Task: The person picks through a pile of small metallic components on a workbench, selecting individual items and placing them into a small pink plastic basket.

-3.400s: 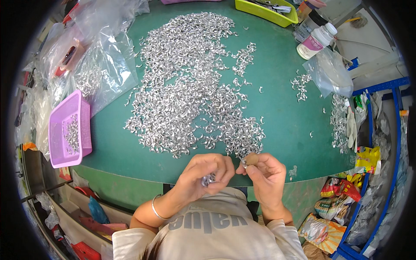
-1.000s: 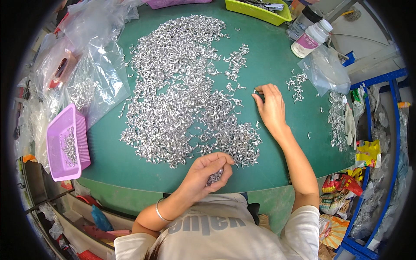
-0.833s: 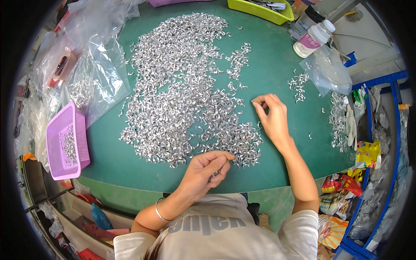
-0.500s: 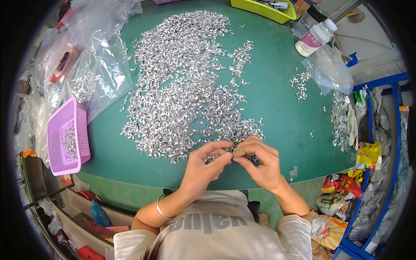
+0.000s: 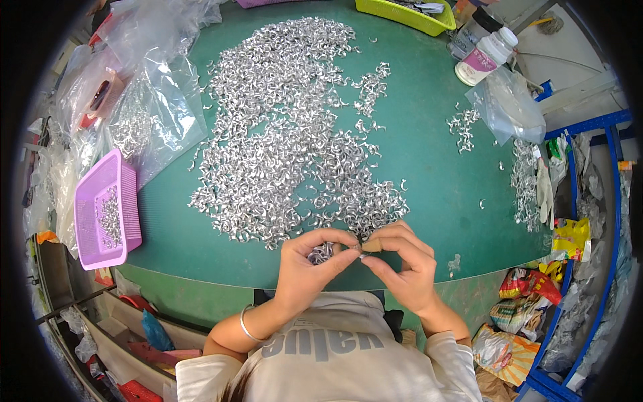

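A broad pile of small, shiny, curved metal pieces (image 5: pixel 261 161) covers the middle of the green table (image 5: pixel 435 181). At its near edge my left hand (image 5: pixel 301 268) is closed around several of these pieces, which show between thumb and curled forefinger. My right hand (image 5: pixel 408 268) meets it fingertip to fingertip, thumb and forefinger pinched at one small metal piece (image 5: pixel 362 255). A tan covering (image 5: pixel 372 246) wraps the right forefinger's tip. The fingers hide much of the pinched piece.
On the left are a purple basket (image 5: pixel 84 224) with some metal pieces and clear plastic bags (image 5: pixel 171 107). At the far right stand a white bottle (image 5: pixel 483 59) and a yellow-green tray (image 5: pixel 402 15). Small groups of pieces (image 5: pixel 463 127) lie on the right, beside blue shelving (image 5: pixel 606 194).
Both hands have shifted slightly, the left one a little to the left. The metal pieces in the left hand show more plainly, and a small piece now shows between the fingertips.
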`<move>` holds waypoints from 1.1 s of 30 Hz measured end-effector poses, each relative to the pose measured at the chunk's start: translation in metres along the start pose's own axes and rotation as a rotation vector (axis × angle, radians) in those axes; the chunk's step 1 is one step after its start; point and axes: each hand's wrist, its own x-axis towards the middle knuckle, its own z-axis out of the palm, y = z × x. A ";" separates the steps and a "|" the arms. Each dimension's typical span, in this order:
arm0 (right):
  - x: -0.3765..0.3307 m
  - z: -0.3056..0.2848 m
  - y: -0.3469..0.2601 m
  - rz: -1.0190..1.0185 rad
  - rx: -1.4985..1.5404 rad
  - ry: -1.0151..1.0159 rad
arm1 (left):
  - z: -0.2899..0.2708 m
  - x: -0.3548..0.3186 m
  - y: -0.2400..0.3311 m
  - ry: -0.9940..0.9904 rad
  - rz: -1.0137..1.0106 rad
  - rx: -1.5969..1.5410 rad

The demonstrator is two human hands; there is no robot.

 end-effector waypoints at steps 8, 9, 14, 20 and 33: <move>-0.005 0.007 -0.003 0.012 0.077 0.116 | 0.005 -0.005 -0.001 0.037 0.089 -0.079; -0.005 0.008 -0.003 0.000 0.065 0.121 | 0.004 -0.005 -0.003 0.025 0.106 -0.067; -0.006 0.009 -0.008 0.010 0.102 0.180 | 0.004 -0.004 -0.003 -0.024 0.114 -0.121; -0.006 0.007 -0.012 0.021 0.116 0.175 | 0.005 -0.005 0.001 -0.056 0.099 -0.137; -0.009 0.007 -0.008 0.140 0.153 0.172 | -0.002 -0.001 0.000 -0.307 -0.399 -0.528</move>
